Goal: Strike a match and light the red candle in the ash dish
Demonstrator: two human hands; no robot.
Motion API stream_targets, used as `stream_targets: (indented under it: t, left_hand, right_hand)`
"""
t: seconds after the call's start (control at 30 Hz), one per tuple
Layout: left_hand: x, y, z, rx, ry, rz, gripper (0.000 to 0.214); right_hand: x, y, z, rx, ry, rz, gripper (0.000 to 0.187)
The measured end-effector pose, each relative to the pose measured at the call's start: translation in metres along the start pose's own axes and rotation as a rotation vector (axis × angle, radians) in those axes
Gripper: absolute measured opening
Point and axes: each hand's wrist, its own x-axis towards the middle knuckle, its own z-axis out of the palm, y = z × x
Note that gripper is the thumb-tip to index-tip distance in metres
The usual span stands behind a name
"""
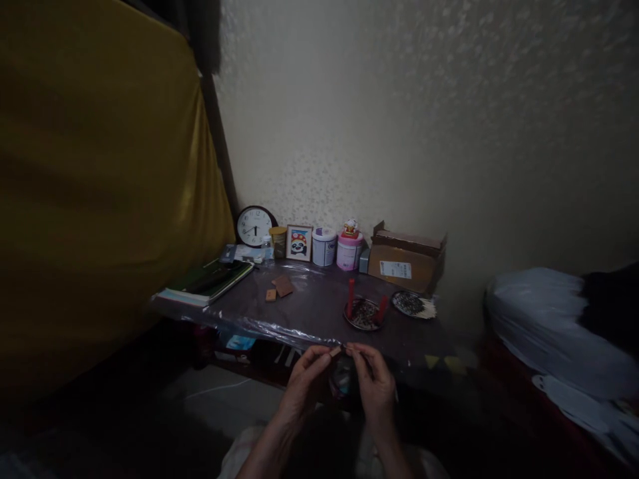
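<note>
My left hand (309,369) is closed in a pinch on a small light-brown flat piece (336,350), held just in front of the table's near edge. Close beside it, the fingertips of my right hand (372,372) are pinched together near the piece's far end; what they hold is too small and dark to make out. Beyond my hands stands a round dish (363,325) with dark bits in it. One red candle (351,296) is upright in that dish, and another red candle (382,309) leans at its right.
On the table (309,309), covered in clear plastic, lie small brown squares (282,286), books (207,283) and a dish of dark-tipped white sticks (413,305). A clock (255,227), picture frame (299,243), two tins (324,247) and an open cardboard box (405,263) line the wall.
</note>
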Motion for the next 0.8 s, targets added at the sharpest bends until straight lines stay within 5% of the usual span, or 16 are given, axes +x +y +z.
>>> stream_targets:
  t: [0.6, 0.67, 0.8]
  left_hand:
    - [0.002, 0.0, 0.004, -0.014, 0.025, 0.024, 0.016]
    - [0.001, 0.001, 0.006, -0.01, 0.015, 0.03, 0.017]
    - [-0.001, 0.002, 0.006, 0.012, 0.024, 0.023, 0.02]
  right_hand:
    - [0.005, -0.015, -0.007, -0.247, 0.074, -0.591, 0.019]
    - [0.008, 0.002, -0.006, -0.389, -0.021, -0.583, 0.016]
    - [0.015, 0.036, -0.01, -0.443, 0.075, -0.373, 0.022]
